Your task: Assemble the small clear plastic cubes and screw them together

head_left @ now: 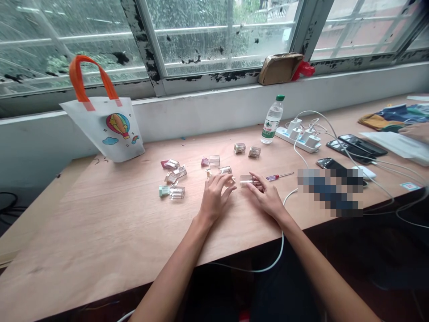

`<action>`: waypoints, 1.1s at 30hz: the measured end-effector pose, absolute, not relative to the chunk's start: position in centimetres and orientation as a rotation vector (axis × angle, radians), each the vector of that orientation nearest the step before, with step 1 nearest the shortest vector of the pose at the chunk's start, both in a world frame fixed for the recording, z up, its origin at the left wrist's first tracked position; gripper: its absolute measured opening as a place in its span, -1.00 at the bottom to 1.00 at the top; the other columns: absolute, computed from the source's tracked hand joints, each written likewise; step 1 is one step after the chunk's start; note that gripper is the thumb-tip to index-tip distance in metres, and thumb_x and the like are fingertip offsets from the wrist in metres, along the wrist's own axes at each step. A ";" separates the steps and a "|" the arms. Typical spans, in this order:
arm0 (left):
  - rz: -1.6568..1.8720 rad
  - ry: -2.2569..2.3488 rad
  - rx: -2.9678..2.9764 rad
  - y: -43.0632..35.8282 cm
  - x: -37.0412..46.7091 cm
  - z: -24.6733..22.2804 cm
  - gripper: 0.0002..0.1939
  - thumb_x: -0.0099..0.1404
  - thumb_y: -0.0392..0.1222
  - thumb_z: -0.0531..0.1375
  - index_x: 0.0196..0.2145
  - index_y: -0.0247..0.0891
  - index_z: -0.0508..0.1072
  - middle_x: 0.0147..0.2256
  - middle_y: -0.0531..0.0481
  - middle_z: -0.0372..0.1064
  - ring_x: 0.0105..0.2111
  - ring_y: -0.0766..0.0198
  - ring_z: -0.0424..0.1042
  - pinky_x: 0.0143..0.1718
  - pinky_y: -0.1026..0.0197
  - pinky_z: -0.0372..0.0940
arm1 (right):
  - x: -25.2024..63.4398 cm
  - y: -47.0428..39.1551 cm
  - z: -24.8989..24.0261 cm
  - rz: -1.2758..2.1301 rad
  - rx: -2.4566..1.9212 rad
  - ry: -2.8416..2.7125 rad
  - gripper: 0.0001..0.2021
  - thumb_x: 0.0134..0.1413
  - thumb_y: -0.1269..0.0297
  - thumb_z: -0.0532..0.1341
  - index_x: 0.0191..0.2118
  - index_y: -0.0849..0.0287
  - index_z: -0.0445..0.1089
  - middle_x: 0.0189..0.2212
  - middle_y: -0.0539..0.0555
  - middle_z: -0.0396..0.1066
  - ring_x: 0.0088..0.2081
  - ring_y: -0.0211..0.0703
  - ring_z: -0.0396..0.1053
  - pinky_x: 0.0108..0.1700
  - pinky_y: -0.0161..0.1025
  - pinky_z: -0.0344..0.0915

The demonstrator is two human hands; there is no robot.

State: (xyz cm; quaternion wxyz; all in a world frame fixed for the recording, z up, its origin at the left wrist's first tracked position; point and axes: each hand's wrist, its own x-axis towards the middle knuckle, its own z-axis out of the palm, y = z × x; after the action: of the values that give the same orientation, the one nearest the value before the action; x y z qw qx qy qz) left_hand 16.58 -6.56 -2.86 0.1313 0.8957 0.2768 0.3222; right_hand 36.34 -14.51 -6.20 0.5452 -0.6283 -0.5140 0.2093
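My left hand [212,197] curls its fingers around a small peach-coloured plastic part [229,181], mostly hidden by them. My right hand [266,193] grips a clear plastic case [246,180] close to the table, thumb and fingers on its right end. Just beyond my left fingers lies another clear case [225,170]. A pink part [205,161] and a clear case [214,160] sit farther back. Off to the left are several similar pieces, among them a mint-green part [164,191] touching a clear case [177,192]. A small screwdriver [279,176] rests right of my right hand.
Two small clear-cased pieces [247,150] stand toward the back. A water bottle [272,120] and a power strip [299,137] with chargers and cables are at back right, near phones [357,149]. A white bag [110,127] stands at left. Another person's hand [415,131] shows far right.
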 end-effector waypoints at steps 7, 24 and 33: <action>0.917 0.920 2.390 -6.5 16.4 -2.6 -0.62 0.42 -0.07 0.26 0.14 -0.16 0.43 0.02 -0.11 0.52 0.05 0.03 0.42 0.13 -0.03 0.21 | 36.1 -14.7 -6.1 0.382 -1.554 -1.261 -0.46 0.27 -0.02 0.22 0.24 0.18 0.38 -0.11 0.17 0.46 -0.31 -0.13 0.40 -0.24 -0.14 0.42; 0.963 0.659 1.594 -5.6 16.4 -2.4 -0.52 0.37 0.23 0.20 -0.10 -0.29 0.45 -0.12 -0.12 0.49 -0.12 0.13 0.49 -0.04 0.14 0.35 | 30.4 -15.6 -2.9 0.165 -1.586 -1.408 -0.76 0.34 0.10 0.21 -0.02 0.10 0.48 -0.15 0.11 0.54 -0.30 -0.07 0.40 -0.17 -0.10 0.35; 0.933 0.667 1.654 -5.6 16.3 -3.1 -0.62 0.38 0.10 0.25 -0.05 -0.25 0.40 -0.12 -0.09 0.48 -0.12 0.14 0.48 -0.08 0.17 0.31 | 29.6 -14.6 -3.7 0.537 -1.423 -1.107 -0.71 0.24 0.01 0.28 -0.13 0.13 0.51 -0.15 0.11 0.55 -0.35 -0.15 0.37 -0.30 -0.19 0.32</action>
State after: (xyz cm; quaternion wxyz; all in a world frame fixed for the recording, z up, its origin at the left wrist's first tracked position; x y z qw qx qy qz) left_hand 16.34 -5.58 -3.09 0.5350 0.6942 0.2800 0.3918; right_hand 29.64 -14.63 -3.67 0.5892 -0.6112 -0.4754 0.2307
